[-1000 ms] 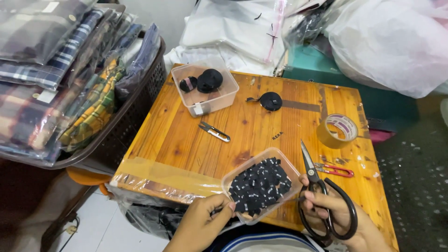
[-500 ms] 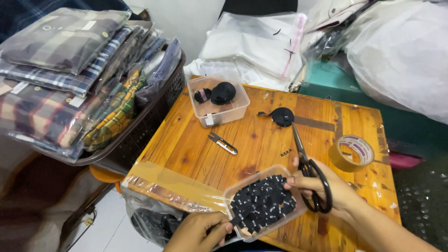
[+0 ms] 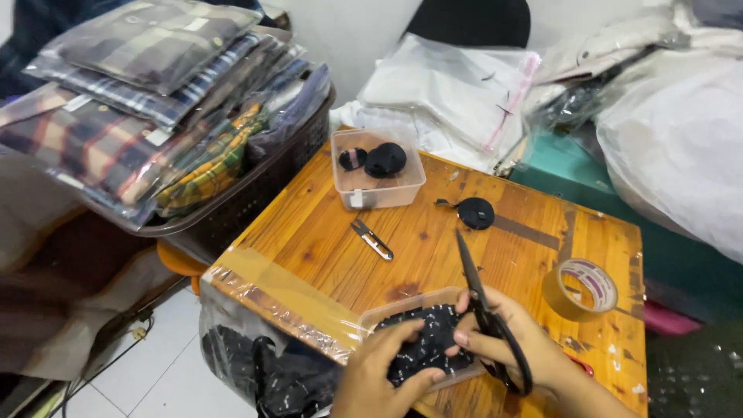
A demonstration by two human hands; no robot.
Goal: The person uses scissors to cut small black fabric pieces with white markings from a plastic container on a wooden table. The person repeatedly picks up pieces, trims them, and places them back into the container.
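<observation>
The clear plastic tray [image 3: 422,306] of small black pieces sits at the near edge of the wooden table [image 3: 333,255], right in front of me. My left hand [image 3: 383,371] reaches into it from the near side, fingers [image 3: 418,378] curled down onto the black pieces; I cannot tell whether they have pinched any. My right hand [image 3: 518,348] is wrapped around the black handles of a pair of large scissors [image 3: 484,310], fingers closed through the loops, with the blades shut and pointing away from me over the tray's far right corner.

Just right of my right hand stands a roll of tan packing tape [image 3: 584,288]. Farther up the table lie a small thread snipper [image 3: 371,238] and a black round spool [image 3: 474,212], well apart from each other. Beyond them a second clear container [image 3: 377,186] holds two dark round items.

Left of the table, a dark basket [image 3: 255,197] is heaped with folded plaid fabrics in plastic wrap [image 3: 147,108]. Bagged white cloth [image 3: 457,97] is piled behind the table.
</observation>
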